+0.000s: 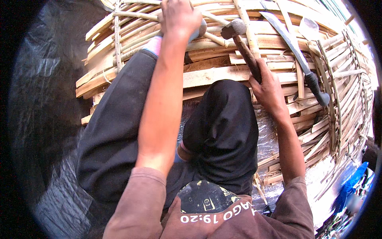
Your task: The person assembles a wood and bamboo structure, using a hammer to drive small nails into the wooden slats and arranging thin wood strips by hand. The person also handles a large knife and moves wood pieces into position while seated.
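The right hand [266, 83] was wrapped round the wooden handle of a hammer [247, 55], its head over the middle of the stack of slats [223, 75], well in from the stack's left edge. The left hand [180, 20] lay toward the far edge, beside a pale stick [135, 15]; its fingers were turned away and blurred, so I could not tell what they held. The hammer head was near that hand, so a badly aimed blow or a slipping handle could have hit the knuckles. A foot in a pink sock [153, 46] was close by too, under the left forearm, and could have been caught by a glancing stroke. The loose, uneven slats could have rolled or split under force, spoiling the aim. Toward the stack's right edge lay a machete [292, 47], its blade bare; a careless sideways reach could have cut the right hand.
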Motion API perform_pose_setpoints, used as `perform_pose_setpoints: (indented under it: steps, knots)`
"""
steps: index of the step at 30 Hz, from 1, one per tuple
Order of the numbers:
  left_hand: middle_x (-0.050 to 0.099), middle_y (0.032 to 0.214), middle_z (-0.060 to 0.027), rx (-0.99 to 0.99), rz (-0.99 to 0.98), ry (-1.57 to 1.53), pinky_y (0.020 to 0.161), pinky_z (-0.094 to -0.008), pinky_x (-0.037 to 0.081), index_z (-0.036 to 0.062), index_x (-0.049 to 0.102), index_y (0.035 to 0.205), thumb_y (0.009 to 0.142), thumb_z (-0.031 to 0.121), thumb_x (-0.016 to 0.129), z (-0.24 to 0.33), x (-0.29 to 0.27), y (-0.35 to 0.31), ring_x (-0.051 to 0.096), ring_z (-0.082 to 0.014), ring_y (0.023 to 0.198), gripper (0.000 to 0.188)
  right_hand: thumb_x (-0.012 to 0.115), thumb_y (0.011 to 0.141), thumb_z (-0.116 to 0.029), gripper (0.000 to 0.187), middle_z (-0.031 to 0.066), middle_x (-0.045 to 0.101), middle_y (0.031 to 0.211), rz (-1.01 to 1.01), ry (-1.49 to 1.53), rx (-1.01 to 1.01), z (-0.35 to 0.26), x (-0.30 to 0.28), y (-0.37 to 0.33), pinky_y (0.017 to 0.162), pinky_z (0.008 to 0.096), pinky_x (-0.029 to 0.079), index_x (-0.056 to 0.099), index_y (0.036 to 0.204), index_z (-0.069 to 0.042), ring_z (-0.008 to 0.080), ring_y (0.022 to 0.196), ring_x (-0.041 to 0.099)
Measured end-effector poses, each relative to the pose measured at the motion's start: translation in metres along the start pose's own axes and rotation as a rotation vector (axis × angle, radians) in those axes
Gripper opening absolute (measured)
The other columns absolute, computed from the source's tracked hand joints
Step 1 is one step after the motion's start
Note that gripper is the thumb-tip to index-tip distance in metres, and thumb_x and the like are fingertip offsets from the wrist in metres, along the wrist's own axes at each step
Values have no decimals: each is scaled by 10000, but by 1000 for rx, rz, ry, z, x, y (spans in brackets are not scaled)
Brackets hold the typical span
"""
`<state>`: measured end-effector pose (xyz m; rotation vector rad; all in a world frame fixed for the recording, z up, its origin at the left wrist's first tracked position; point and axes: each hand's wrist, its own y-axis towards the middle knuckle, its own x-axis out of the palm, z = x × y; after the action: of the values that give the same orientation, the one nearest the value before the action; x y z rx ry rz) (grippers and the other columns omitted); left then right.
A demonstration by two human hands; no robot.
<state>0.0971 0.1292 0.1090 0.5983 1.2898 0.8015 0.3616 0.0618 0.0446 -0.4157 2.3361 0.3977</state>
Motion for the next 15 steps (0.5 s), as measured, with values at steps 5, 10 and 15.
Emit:
perform_pose_setpoints:
  steps: [5, 10, 15]
  knots:
    - [663, 979, -89, 264, 226, -155, 807, -304, 514, 4, 587, 1086, 916, 27, 548, 15, -12, -29, 653, -162, 875, 176, 595, 839, -92, 442, 318, 611, 872, 16, -51, -45, 1, -8, -2, 728, 533, 457, 489, 1256, 11, 507, 842, 600]
    - [682, 954, -66, -397, -137, -850, 610, -234, 533, -4, 615, 1148, 896, 0, 616, 17, 11, -94, 656, -104, 708, 252, 587, 859, -90, 331, 299, 594, 768, 68, 2, -2, -24, -22, 3, 648, 532, 432, 500, 1175, -42, 513, 775, 594]
    - [743, 1050, -95, -441, -218, -805, 624, -283, 531, 57, 594, 1254, 764, 127, 788, 40, 42, -129, 645, -142, 573, 532, 593, 880, -103, 319, 295, 582, 768, 99, 12, 35, -11, -16, -5, 628, 515, 442, 487, 1177, -60, 508, 774, 596]
